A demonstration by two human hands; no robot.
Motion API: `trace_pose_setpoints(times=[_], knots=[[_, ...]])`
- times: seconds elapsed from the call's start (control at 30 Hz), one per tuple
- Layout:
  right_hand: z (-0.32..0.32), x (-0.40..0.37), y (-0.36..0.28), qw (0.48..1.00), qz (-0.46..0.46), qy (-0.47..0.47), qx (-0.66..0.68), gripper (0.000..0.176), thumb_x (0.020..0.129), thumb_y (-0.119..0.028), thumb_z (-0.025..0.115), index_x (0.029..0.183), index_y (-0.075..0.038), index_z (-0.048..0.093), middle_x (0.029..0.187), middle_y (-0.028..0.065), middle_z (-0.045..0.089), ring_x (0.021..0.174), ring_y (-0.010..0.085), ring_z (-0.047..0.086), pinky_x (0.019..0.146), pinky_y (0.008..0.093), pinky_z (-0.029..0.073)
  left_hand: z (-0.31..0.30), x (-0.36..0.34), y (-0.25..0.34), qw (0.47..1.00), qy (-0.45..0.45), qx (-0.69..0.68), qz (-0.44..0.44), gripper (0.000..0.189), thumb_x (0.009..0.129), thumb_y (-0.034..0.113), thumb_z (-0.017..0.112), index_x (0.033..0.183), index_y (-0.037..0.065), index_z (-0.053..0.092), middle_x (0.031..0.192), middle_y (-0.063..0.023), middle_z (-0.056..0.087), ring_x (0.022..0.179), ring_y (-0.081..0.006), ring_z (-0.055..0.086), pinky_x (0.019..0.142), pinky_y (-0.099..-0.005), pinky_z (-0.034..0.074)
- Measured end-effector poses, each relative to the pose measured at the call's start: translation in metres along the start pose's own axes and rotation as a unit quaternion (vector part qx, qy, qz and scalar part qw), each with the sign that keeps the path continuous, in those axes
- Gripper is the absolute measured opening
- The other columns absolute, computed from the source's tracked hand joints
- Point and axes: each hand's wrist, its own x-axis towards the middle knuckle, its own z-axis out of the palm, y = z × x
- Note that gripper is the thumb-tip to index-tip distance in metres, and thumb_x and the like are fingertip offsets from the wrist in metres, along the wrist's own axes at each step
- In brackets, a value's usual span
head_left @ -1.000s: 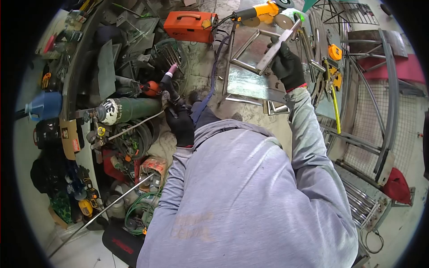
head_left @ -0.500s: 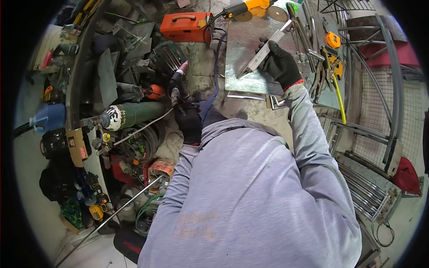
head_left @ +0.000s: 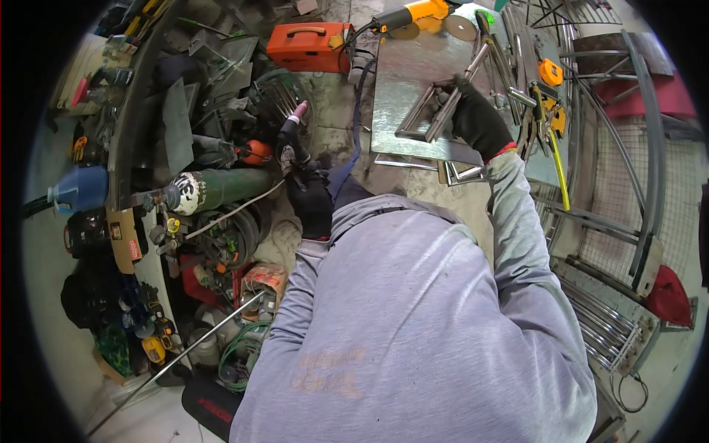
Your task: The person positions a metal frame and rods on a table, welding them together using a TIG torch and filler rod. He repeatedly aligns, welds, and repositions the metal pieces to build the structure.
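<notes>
In a black glove, my right hand [head_left: 478,122] is closed on one side of a small rectangular metal frame [head_left: 422,111]. The frame is tilted over the shiny metal sheet [head_left: 395,77] on the work table, its opening facing up toward me. My left hand [head_left: 310,199], also gloved in black, is wrapped around a TIG welding torch [head_left: 292,144] beside my body. The torch's pink nozzle [head_left: 300,111] points up and away from the sheet.
An orange welding machine [head_left: 306,50] and a yellow angle grinder [head_left: 413,13] are at the far side. Clamps [head_left: 528,133], a yellow tape measure [head_left: 550,71] and metal tubes [head_left: 519,59] lie to the right. A green gas cylinder [head_left: 229,188] lies at left.
My right hand has turned the metal frame from edge-on to show its rectangular opening, and has shifted slightly right. My left hand and the torch have hardly moved.
</notes>
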Motion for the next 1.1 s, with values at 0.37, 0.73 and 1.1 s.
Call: trace_pose_setpoints(times=[0.37,0.73,1.1], knots=[[0.013,-0.022,0.013,0.998,0.049,-0.007,0.036,0.037,0.111,-0.025,0.058,0.138,0.000,0.055,0.132,0.0204,0.067,0.125,0.0414,0.067,0.111,0.0523,0.056,-0.002,0.006,-0.013,0.995,-0.031,0.088,-0.026,0.050,0.105,0.006,0.060,0.154,0.005,0.049,0.098,-0.0053,0.070,0.077,-0.0117,0.063,0.068,-0.0283,0.052],[0.018,0.005,0.003,0.980,0.007,0.031,-0.196,0.046,0.111,-0.043,0.059,0.137,-0.004,0.060,0.119,0.0100,0.070,0.113,0.0257,0.070,0.099,0.0409,0.059,-0.006,0.002,-0.008,0.991,-0.018,0.126,-0.050,0.053,0.105,0.010,0.063,0.155,0.004,0.049,0.098,-0.0058,0.070,0.077,-0.0125,0.063,0.067,-0.0293,0.050],[0.013,0.019,0.017,0.992,0.046,0.115,0.008,0.035,0.111,-0.035,0.059,0.119,-0.002,0.063,0.108,0.0151,0.074,0.096,0.0304,0.075,0.084,0.0438,0.063,-0.005,0.012,-0.014,0.999,0.001,0.028,-0.042,0.025,0.106,0.018,0.067,0.127,0.006,0.061,0.084,-0.0008,0.065,0.073,-0.0107,0.061,0.066,-0.0284,0.048]])
